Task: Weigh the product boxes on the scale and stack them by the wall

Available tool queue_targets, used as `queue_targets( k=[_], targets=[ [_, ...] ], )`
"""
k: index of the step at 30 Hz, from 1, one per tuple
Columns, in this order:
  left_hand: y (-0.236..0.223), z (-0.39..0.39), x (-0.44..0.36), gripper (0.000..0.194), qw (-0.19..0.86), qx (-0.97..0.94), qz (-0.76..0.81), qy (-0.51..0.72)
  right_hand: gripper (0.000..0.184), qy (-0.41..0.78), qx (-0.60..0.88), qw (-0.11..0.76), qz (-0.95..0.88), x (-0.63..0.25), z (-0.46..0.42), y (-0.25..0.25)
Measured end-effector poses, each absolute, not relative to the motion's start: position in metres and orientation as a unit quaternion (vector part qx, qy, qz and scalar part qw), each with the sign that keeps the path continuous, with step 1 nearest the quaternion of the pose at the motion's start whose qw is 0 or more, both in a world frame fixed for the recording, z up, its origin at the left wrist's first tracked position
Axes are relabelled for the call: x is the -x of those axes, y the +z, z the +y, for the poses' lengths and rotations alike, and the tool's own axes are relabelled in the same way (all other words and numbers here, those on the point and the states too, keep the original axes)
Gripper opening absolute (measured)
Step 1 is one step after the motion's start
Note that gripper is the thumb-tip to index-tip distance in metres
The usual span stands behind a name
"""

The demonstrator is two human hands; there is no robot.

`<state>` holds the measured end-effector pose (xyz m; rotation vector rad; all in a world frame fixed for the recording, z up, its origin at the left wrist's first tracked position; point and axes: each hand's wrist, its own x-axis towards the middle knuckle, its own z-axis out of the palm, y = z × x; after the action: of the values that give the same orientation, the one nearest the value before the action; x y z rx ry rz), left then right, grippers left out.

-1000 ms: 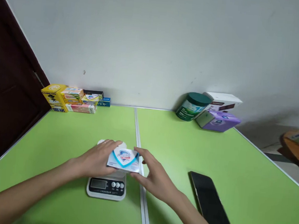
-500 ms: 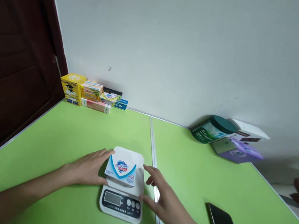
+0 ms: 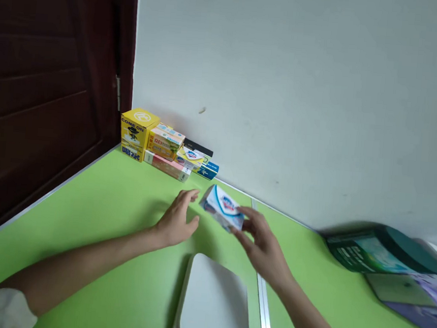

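A white and blue Safeguard soap box (image 3: 222, 205) is held up above the green table, tilted. My right hand (image 3: 261, 239) grips its right end between thumb and fingers. On the other side, my left hand (image 3: 178, 220) has its thumb and fingers apart, just short of the box's left end and holding nothing. Below both hands lies the white kitchen scale (image 3: 216, 304). Its bare weighing plate shows, while its display end is cut off by the frame's lower edge.
Against the wall at the back left stand a yellow box (image 3: 137, 134), an orange-and-white box (image 3: 165, 141), a small yellow Safeguard box (image 3: 189, 157), a flat pink box (image 3: 167, 165) and a blue box (image 3: 208, 170). At right are a dark green tub (image 3: 383, 250) and a purple pack (image 3: 419, 314).
The soap box has been lifted off the scale in my right hand. My left hand has come away from it. The view has swung left, and the phone is out of frame.
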<state>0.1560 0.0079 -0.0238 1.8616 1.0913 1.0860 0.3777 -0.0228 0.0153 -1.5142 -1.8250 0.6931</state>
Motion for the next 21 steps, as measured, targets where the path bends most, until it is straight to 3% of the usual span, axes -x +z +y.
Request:
queue_targets(
  k=[9, 21],
  targets=[
    [-0.058, 0.094, -0.143, 0.069, 0.110, -0.733, 0.508, 0.439, 0.034, 0.197, 0.521, 0.375, -0.741, -0.334, 0.136, 0.017],
    [-0.069, 0.122, -0.143, 0.075, 0.152, -0.735, 0.537, 0.384, 0.039, 0.143, 0.513, 0.385, -0.754, -0.313, 0.165, -0.015]
  ],
)
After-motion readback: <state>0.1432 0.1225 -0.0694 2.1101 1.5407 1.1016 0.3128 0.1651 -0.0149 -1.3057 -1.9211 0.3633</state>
